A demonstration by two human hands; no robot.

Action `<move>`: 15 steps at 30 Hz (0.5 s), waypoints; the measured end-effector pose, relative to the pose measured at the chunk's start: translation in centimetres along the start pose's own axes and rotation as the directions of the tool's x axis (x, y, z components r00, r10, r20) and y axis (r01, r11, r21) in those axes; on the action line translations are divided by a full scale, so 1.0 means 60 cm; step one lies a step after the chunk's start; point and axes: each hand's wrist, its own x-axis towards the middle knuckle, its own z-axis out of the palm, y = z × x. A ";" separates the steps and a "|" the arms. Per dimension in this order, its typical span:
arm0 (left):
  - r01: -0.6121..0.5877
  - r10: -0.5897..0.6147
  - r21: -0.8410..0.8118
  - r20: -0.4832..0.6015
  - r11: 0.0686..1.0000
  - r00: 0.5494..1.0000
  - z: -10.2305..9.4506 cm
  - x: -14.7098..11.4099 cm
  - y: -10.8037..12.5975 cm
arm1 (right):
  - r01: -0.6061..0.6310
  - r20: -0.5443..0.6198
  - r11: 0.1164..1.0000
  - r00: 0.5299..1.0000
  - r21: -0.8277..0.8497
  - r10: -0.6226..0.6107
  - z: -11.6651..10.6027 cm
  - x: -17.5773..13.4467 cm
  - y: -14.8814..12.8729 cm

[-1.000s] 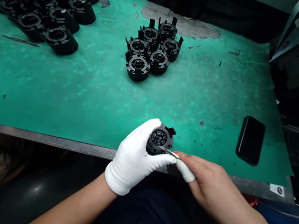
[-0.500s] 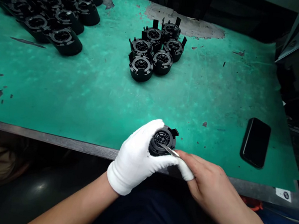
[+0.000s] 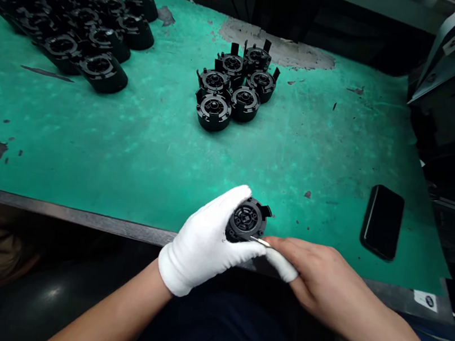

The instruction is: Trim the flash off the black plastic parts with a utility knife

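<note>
A round black plastic housing (image 3: pixel 248 218) with ribs and a tab on its rim sits in my left hand (image 3: pixel 204 241). That hand wears a white glove, and its fingers wrap around the side of the part. My right hand (image 3: pixel 319 270) has a white cover on the thumb and is otherwise bare. Its fingers pinch a thin metal blade (image 3: pixel 258 240), whose tip lies at the near rim of the housing. The handle is hidden in the fingers, so the exact kind of tool is unclear.
Several similar black housings (image 3: pixel 214 112) stand grouped at the middle of the green table mat (image 3: pixel 134 162). Taller black cylinders (image 3: pixel 104 73) crowd the far left. A black phone (image 3: pixel 382 222) lies at the right. The mat is worn through in patches.
The blade tip has drawn back from the centre of the housing to its near rim. My left hand still grips the housing. The whole view has shifted slightly.
</note>
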 end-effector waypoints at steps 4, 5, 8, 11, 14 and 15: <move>-0.031 0.031 -0.011 0.045 0.999 0.999 -0.045 0.008 -0.022 | -0.014 -0.222 0.998 0.975 0.057 0.026 -0.015 -0.026 0.027; 0.006 -0.006 -0.013 -0.037 1.000 0.999 -0.055 0.009 -0.028 | -0.039 -0.262 0.997 0.964 0.061 0.053 -0.017 -0.031 0.035; 0.102 -0.110 -0.059 -0.169 0.993 0.979 -0.064 0.006 -0.038 | -0.080 -0.282 0.993 0.954 0.087 0.102 -0.015 -0.035 0.047; 0.073 -0.075 -0.027 -0.080 0.997 0.994 -0.043 0.002 -0.035 | -0.072 -0.221 0.994 0.971 0.081 0.089 -0.008 -0.017 0.044; 0.041 -0.038 0.032 -0.093 0.999 0.995 -0.016 0.002 -0.027 | -0.052 -0.174 0.998 0.983 0.022 0.055 -0.006 0.012 0.037; 0.032 -0.029 0.035 -0.095 0.999 0.995 -0.010 0.002 -0.025 | -0.038 -0.165 0.999 0.986 -0.008 0.036 -0.007 0.021 0.036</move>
